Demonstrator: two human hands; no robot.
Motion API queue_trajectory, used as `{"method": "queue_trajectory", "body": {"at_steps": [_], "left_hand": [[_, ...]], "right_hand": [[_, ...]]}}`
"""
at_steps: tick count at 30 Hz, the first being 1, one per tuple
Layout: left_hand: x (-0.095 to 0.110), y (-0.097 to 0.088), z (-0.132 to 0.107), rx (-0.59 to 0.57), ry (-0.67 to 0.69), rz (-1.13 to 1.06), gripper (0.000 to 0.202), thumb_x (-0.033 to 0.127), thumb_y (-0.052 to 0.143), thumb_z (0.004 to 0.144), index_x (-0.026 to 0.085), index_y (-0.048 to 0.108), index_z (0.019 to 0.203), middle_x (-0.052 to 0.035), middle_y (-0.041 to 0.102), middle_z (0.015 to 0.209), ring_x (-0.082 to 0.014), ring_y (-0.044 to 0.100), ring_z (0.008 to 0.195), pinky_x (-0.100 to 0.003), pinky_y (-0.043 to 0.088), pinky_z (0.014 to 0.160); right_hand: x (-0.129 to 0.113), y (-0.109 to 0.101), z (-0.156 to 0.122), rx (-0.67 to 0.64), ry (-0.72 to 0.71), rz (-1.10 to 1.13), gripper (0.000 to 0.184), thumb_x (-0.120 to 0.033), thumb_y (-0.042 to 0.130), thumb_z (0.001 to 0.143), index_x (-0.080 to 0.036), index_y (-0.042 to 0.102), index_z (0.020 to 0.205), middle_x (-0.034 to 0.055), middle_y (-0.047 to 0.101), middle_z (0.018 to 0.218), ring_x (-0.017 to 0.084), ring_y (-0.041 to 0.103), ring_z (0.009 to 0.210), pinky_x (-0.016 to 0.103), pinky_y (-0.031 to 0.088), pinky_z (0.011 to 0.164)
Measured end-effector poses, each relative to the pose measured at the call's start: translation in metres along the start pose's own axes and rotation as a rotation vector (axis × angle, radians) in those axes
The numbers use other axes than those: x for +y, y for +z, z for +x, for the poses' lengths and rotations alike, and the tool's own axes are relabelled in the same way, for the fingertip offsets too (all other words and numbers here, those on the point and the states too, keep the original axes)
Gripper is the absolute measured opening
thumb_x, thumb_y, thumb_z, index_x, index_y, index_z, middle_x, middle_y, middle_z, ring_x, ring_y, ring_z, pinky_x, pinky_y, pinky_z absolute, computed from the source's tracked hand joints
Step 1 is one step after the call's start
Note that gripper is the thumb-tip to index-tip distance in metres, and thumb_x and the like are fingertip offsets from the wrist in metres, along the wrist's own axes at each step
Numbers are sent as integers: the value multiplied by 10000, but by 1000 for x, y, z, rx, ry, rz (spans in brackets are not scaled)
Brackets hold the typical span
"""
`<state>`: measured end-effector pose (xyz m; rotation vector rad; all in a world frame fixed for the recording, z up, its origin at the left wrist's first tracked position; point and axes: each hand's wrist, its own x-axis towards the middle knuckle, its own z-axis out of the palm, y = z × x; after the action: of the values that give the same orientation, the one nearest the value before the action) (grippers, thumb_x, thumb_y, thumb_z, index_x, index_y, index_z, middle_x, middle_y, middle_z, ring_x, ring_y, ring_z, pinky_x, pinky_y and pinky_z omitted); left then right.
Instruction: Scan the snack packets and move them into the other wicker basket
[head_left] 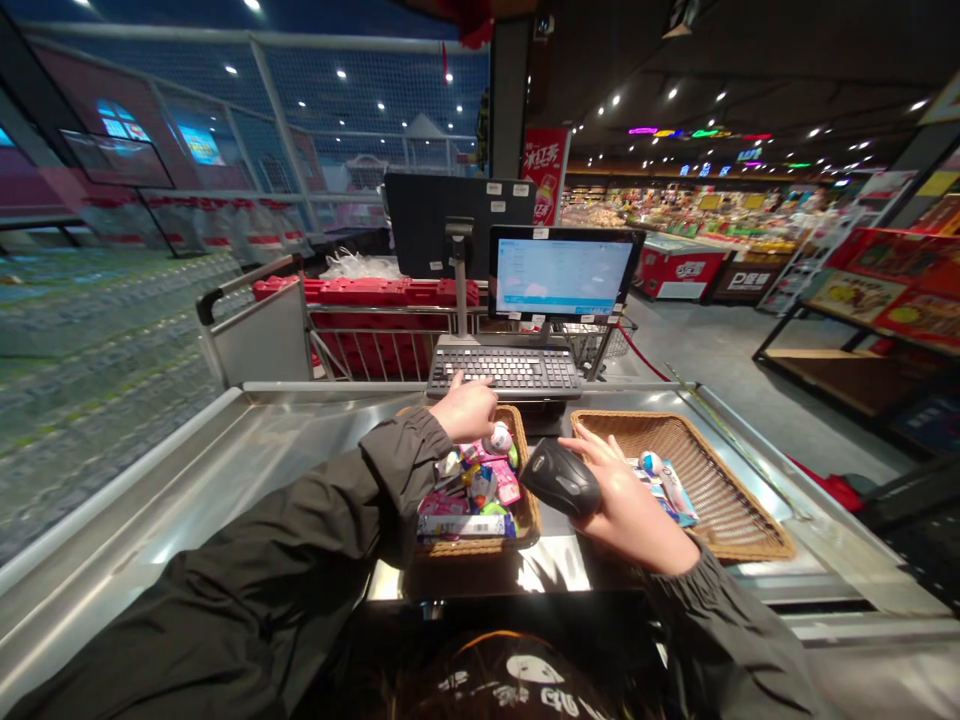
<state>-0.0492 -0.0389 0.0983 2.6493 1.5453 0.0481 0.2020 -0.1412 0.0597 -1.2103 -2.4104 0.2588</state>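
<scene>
Right hand (626,510) grips a black barcode scanner (559,478) just beside a wicker basket of colourful packets (525,510), left hand (465,408) resting open on the keyboard (506,368) behind that basket.

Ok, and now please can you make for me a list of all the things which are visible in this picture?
Barcode scanner: one, black, in the right hand above the baskets.
Wicker baskets: two, tan, side by side on the counter.
Packaged small goods: many, mixed colours, mostly in the left basket, a few in the right.
Keyboard: one, black, behind the baskets.
Lit screen: one, black frame, above the keyboard.
Dark screen back: one, black, behind the lit screen.
Checkout counter: one, stainless steel, under everything.
Crate: one, red, behind a metal railing.
Store shelves: many, mixed colours, far right.
Left hand: one, black sleeve, on the keyboard's front edge.
Right hand: one, black sleeve, holding the scanner.
</scene>
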Motion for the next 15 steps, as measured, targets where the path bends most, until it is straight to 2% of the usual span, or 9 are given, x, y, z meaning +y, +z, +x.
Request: {"method": "queue_trajectory", "body": {"at_steps": [3,5,7,9,11,13,15], "left_hand": [[-3,9,-3,-54,-22,-27,80,129,613,678,185,663,651,-48,738,999,-279,440,1349,-630,108,1149],[-7,18,-6,-76,-15,-70,67,136,613,660,187,653,642,-40,740,979,-286,464,1326,-612,186,1137],[-12,30,-9,-89,12,-112,58,151,613,657,187,644,624,-34,742,978,-277,521,1264,-529,301,1114],[-15,43,-12,-106,41,-142,67,167,614,661,191,641,605,-21,745,977,-245,590,1165,-403,403,1056],[-17,58,-14,-125,60,-163,80,176,616,664,194,639,590,-6,745,971,-213,632,1074,-305,460,980],[-16,73,-15,-139,73,-184,91,170,616,662,187,637,576,-6,743,967,-202,648,1021,-266,482,929],[-13,87,-16,-142,79,-202,104,151,612,663,175,633,564,-24,739,967,-214,649,1012,-281,487,930]], "right_hand": [[1,-2,-4,-19,19,-7,500,-168,574,702,-201,613,1200,141,507,1418,379,291,1439,721,193,1113],[1,-3,-6,-24,32,-15,491,-171,574,706,-201,614,1194,138,514,1411,379,301,1433,715,198,1117],[2,-4,-8,-25,41,-22,491,-179,574,716,-214,606,1205,124,518,1410,376,312,1429,703,204,1125],[3,-5,-11,-23,47,-24,494,-181,572,723,-236,599,1213,103,517,1415,376,325,1422,697,214,1126],[4,-5,-13,-26,54,-24,493,-183,573,721,-247,600,1209,91,519,1416,378,335,1417,695,230,1121],[7,-4,-15,-26,70,-25,488,-187,574,713,-241,605,1198,95,525,1411,381,341,1413,695,232,1120],[9,-2,-16,-23,93,-22,497,-187,575,702,-230,603,1197,108,529,1407,383,347,1411,699,214,1122]]}}
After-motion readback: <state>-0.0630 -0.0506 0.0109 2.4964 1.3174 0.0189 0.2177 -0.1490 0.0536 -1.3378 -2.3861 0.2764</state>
